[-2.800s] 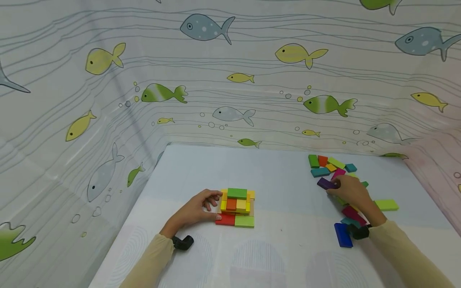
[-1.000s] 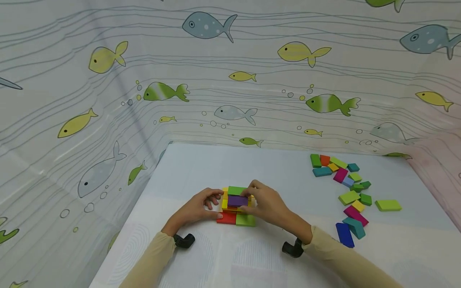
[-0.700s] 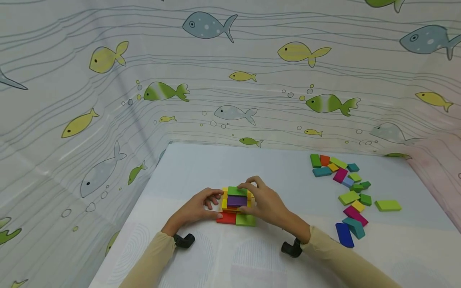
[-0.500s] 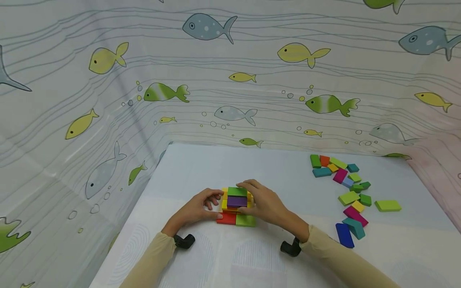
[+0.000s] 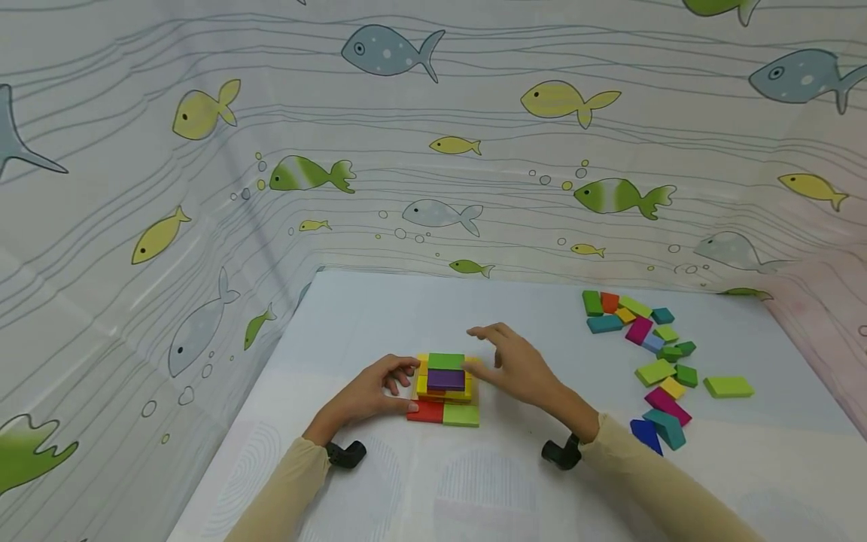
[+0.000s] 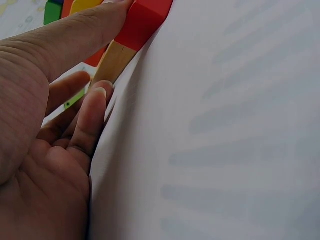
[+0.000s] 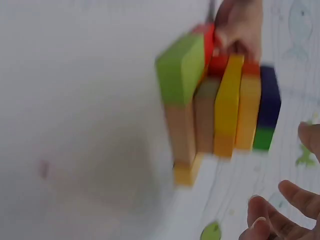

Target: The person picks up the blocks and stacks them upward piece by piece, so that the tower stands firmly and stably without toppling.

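A layered stack of coloured blocks stands left of the table's middle. On its top lie a green block and, in front of it, a purple block. Yellow blocks show beneath, and a red block and a lime block form the front of the base. My left hand rests at the stack's left side, its straight thumb on the red block and its index fingertip at the back left corner. Just right of the stack, my right hand holds nothing, fingers spread, thumb tip near the green block.
Loose blocks lie scattered along the table's right side, among them a teal block, a magenta block and a lime block. A fish-patterned sheet rises behind and at the sides of the white table.
My right hand carried the purple block from the scattered pieces to the stack, set it in front of the green block, let go and drew back right. The left hand kept its place.
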`<state>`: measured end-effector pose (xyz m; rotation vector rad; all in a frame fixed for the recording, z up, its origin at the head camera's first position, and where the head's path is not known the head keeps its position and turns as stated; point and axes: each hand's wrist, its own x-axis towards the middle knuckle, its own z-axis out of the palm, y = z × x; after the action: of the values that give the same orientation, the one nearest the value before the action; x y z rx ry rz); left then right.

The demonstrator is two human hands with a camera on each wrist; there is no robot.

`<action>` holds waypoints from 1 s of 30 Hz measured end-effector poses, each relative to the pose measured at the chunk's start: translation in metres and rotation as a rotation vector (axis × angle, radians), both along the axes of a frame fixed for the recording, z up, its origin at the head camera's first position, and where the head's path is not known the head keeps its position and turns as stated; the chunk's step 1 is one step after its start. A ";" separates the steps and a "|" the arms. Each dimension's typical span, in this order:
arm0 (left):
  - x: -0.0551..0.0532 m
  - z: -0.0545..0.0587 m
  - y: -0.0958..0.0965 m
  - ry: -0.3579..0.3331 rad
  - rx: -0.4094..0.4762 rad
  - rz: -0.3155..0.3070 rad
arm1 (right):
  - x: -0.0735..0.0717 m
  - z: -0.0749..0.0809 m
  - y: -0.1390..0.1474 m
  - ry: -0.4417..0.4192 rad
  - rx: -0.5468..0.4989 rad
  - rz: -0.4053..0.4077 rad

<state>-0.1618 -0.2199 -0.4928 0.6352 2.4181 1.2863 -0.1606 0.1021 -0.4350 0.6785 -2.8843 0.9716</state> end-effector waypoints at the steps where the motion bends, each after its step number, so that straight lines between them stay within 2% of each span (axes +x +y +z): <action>1: 0.000 0.000 0.000 0.001 0.000 0.001 | -0.006 -0.002 0.008 0.002 -0.005 -0.019; 5: 0.000 -0.002 0.000 0.003 -0.002 0.003 | -0.033 -0.016 0.051 -0.001 0.008 -0.105; 8: 0.000 -0.002 0.000 -0.001 -0.005 -0.001 | -0.047 -0.026 0.088 -0.026 0.015 -0.165; 17: 0.000 -0.003 0.000 0.015 -0.010 -0.003 | -0.068 -0.033 0.167 -0.086 0.080 -0.291; 22: 0.000 -0.003 0.000 0.009 -0.007 -0.004 | -0.071 -0.037 0.193 -0.116 0.143 -0.330; 30: 0.000 -0.001 0.000 0.005 -0.009 -0.003 | -0.068 -0.039 0.208 -0.187 0.200 -0.367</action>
<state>-0.1614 -0.2197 -0.4939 0.6402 2.4244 1.2730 -0.2289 0.3102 -0.4744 0.0508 -3.1335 0.7397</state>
